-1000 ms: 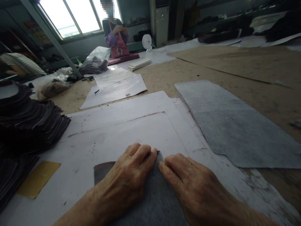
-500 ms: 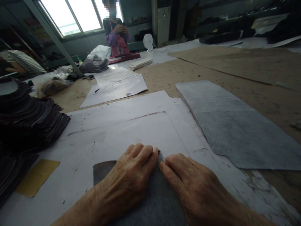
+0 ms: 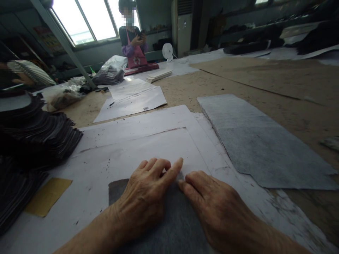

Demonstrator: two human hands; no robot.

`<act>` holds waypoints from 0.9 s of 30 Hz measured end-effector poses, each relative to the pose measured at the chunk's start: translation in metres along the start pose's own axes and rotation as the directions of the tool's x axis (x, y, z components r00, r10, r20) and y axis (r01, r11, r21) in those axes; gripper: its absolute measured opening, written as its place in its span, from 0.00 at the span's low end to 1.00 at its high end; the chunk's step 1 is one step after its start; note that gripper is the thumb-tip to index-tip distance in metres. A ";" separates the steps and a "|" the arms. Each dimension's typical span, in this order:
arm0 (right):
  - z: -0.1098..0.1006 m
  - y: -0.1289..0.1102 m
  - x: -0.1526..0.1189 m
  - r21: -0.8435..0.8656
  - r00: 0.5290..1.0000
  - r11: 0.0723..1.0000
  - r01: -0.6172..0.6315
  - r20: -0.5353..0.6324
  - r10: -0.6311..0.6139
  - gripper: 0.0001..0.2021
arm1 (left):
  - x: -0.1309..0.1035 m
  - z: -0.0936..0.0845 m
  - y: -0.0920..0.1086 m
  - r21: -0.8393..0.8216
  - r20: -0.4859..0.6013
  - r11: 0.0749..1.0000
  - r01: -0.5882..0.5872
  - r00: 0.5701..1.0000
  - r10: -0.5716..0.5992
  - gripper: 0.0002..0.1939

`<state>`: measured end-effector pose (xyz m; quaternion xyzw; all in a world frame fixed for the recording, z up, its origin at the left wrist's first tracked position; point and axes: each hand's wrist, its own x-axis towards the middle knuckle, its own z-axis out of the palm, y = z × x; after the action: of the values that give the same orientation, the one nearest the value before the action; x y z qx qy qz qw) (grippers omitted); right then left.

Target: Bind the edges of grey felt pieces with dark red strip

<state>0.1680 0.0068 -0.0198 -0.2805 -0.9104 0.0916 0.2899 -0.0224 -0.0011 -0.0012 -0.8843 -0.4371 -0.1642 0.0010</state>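
Note:
A grey fabric piece (image 3: 182, 225) lies at the front on white paper, its near end running out of view. My left hand (image 3: 148, 195) rests across its far edge, fingers curled and the index finger stretched a little forward; the thumb is hidden. Close beside it on the right, my right hand (image 3: 212, 204) is closed, thumb and bent fingers pinching the fabric's far edge. A narrow gap separates the two hands, with a bit of fabric showing between them. To the right lies a stack of larger grey fabric sheets (image 3: 265, 141), apart from both hands.
Tall piles of dark cut pieces (image 3: 47, 137) stand at the left, near a yellow-brown card (image 3: 49, 195). White sheets (image 3: 132, 100) and a filled plastic bag (image 3: 112, 68) lie farther back. Across the table stands a person in a pink apron (image 3: 136, 53); another person's striped sleeve (image 3: 34, 72) shows left.
My left index finger has lifted and straightened forward, away from the other fingers. The right hand keeps its pinch at the fabric edge. The whole view has shifted slightly.

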 end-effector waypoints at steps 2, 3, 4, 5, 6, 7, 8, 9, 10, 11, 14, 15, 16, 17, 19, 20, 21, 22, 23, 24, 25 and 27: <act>-0.001 -0.001 0.001 -0.006 1.000 1.000 -0.016 0.002 0.016 0.13 | -0.009 -0.006 -0.003 0.011 -0.020 1.000 0.019 1.000 -0.019 0.26; -0.001 -0.001 0.002 -0.008 1.000 1.000 -0.020 0.006 0.020 0.13 | -0.015 -0.009 -0.004 0.015 -0.019 1.000 0.024 1.000 -0.024 0.25; -0.001 -0.002 0.003 -0.010 1.000 1.000 -0.023 0.012 0.023 0.14 | -0.021 -0.011 -0.005 0.013 -0.014 1.000 0.026 1.000 -0.025 0.25; -0.002 -0.002 0.004 -0.008 1.000 1.000 -0.024 0.018 0.024 0.14 | -0.026 -0.013 -0.006 0.004 -0.004 1.000 0.025 1.000 -0.024 0.25; -0.003 -0.002 0.004 -0.003 1.000 1.000 -0.022 0.019 0.022 0.14 | -0.030 -0.014 -0.007 -0.009 0.002 1.000 0.021 1.000 -0.021 0.24; -0.003 -0.002 0.004 0.010 1.000 1.000 -0.022 0.020 0.022 0.13 | -0.033 -0.014 -0.007 -0.020 0.002 1.000 0.015 1.000 -0.015 0.24; -0.005 -0.002 0.004 0.037 0.999 0.999 -0.028 0.018 0.027 0.13 | -0.036 -0.013 -0.007 -0.025 -0.006 1.000 0.007 1.000 -0.007 0.23; -0.006 0.000 0.004 0.075 0.999 0.996 -0.045 0.013 0.044 0.12 | -0.037 -0.012 -0.007 -0.028 -0.018 1.000 0.002 1.000 -0.002 0.23; -0.008 0.001 0.003 0.111 0.997 0.991 -0.078 0.000 0.078 0.10 | -0.037 -0.011 -0.006 -0.030 -0.035 1.000 -0.001 0.999 0.000 0.22; -0.010 0.003 0.003 0.135 0.992 0.984 -0.117 -0.028 0.122 0.09 | -0.037 -0.010 -0.006 -0.030 -0.051 1.000 -0.003 0.999 0.001 0.22; -0.017 0.008 0.003 0.066 0.967 0.979 -0.195 -0.153 0.203 0.08 | -0.036 -0.008 -0.005 -0.021 -0.067 1.000 0.005 0.998 -0.007 0.21; -0.018 0.008 0.005 0.008 0.970 0.986 -0.166 -0.178 0.164 0.09 | -0.036 -0.009 -0.005 -0.017 -0.065 1.000 0.008 0.998 -0.009 0.21; -0.019 0.007 0.008 -0.045 0.978 0.993 -0.110 -0.180 0.100 0.10 | -0.037 -0.009 -0.005 -0.014 -0.062 1.000 0.007 0.998 -0.008 0.21; -0.018 0.006 0.012 -0.084 0.987 0.996 -0.042 -0.160 0.028 0.12 | -0.037 -0.009 -0.004 -0.011 -0.061 1.000 0.010 0.998 -0.010 0.21; -0.014 0.001 0.022 -0.109 0.993 0.991 0.074 -0.080 -0.083 0.14 | -0.037 -0.010 -0.004 -0.001 -0.065 1.000 0.013 0.998 -0.013 0.21; -0.011 -0.001 0.027 -0.108 0.993 0.989 0.104 -0.035 -0.109 0.15 | -0.036 -0.009 -0.004 0.001 -0.065 1.000 0.015 0.998 -0.015 0.21; -0.007 -0.004 0.031 -0.110 0.992 0.986 0.124 0.015 -0.123 0.15 | -0.036 -0.009 -0.004 -0.002 -0.062 1.000 0.016 0.998 -0.016 0.20; -0.003 -0.006 0.035 -0.124 0.989 0.982 0.139 0.060 -0.133 0.14 | -0.036 -0.009 -0.004 -0.012 -0.057 1.000 0.020 0.998 -0.021 0.20; 0.001 -0.008 0.037 -0.150 0.986 0.977 0.154 0.091 -0.141 0.14 | -0.036 -0.008 -0.005 -0.027 -0.052 0.999 0.024 0.998 -0.025 0.20; 0.005 -0.009 0.038 -0.181 0.983 0.969 0.169 0.106 -0.152 0.13 | -0.037 -0.008 -0.007 -0.048 -0.043 0.998 0.027 0.999 -0.029 0.20; 0.008 -0.010 0.038 -0.209 0.981 0.961 0.182 0.109 -0.162 0.13 | -0.038 -0.009 -0.010 -0.069 -0.040 0.997 0.030 0.999 -0.033 0.20; 0.012 -0.010 0.036 -0.240 0.979 0.951 0.197 0.095 -0.179 0.13 | -0.044 -0.011 -0.018 -0.097 -0.056 0.995 0.028 0.998 -0.034 0.21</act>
<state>0.1324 0.0191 -0.0089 -0.2232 -0.9472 -0.0407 0.2268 -0.0643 -0.0253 -0.0065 -0.8714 -0.4420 -0.2103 -0.0316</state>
